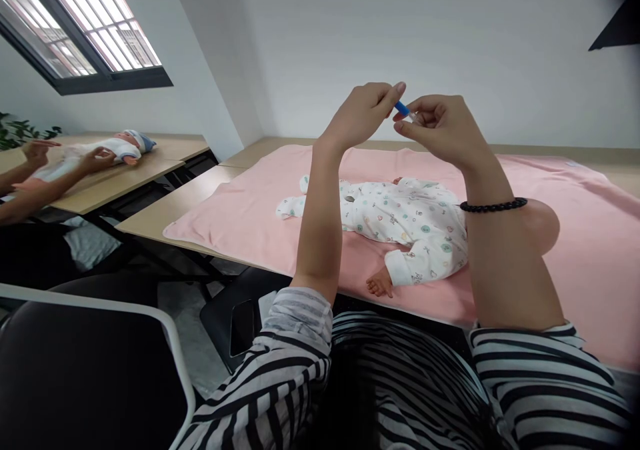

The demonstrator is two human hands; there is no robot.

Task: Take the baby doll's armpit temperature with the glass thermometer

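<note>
A small blue stick [402,109] with a pale, clear-looking end is held up between my hands, above the far side of the table. My left hand [363,113] is closed on its blue part, thumb along the top. The fingertips of my right hand [443,127] pinch the pale end; its exact kind is too small to make out. Below lies a baby doll [390,213] in a white printed suit, on its back on a pink blanket [250,210]. My right forearm hides part of its head, and my left forearm crosses its legs.
A wooden table [165,213] carries the blanket. At the left, another person's hands [95,160] are at a second doll [131,145] on another table. A phone [242,328] lies on a black chair [213,310] below the table edge. A white-framed chair [165,320] stands front left.
</note>
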